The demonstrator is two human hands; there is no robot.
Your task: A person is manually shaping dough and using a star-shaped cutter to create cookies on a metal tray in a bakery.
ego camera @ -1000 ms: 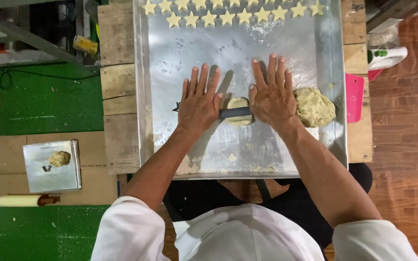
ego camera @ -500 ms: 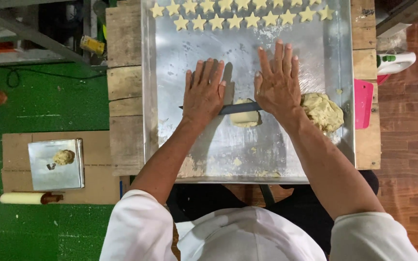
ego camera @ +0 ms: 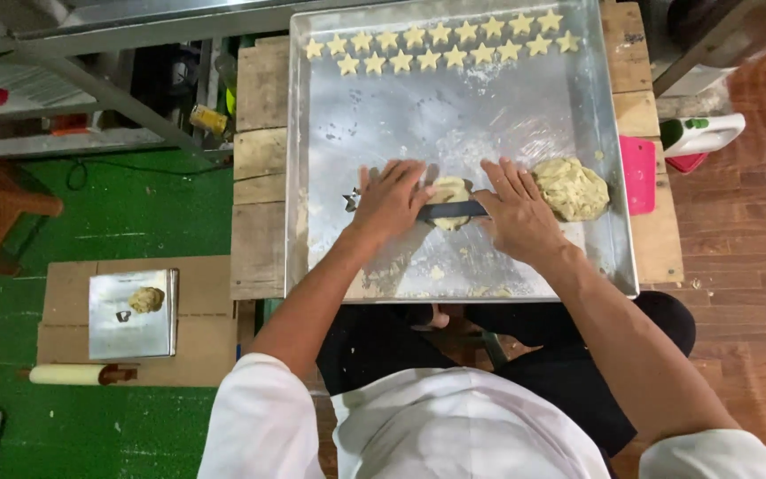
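I press my left hand (ego camera: 392, 200) and right hand (ego camera: 518, 213), fingers spread flat and grasping nothing, on the dark rolling pin (ego camera: 454, 210) to flatten the small dough piece (ego camera: 450, 191), keeping the big dough lump (ego camera: 571, 188) spare at three o'clock.

small yellow can-like container (ego camera: 208, 119) on floor left of the table, white-and-green plastic bottle (ego camera: 700, 134) at right

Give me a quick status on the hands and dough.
Left hand and right hand flat on dark roller over small dough piece. Big dough lump beside right hand. Nothing blocking.

Both arms reach forward, left hand (ego camera: 392, 200) and right hand (ego camera: 518, 213) palm-down, fingers extended, side by side.
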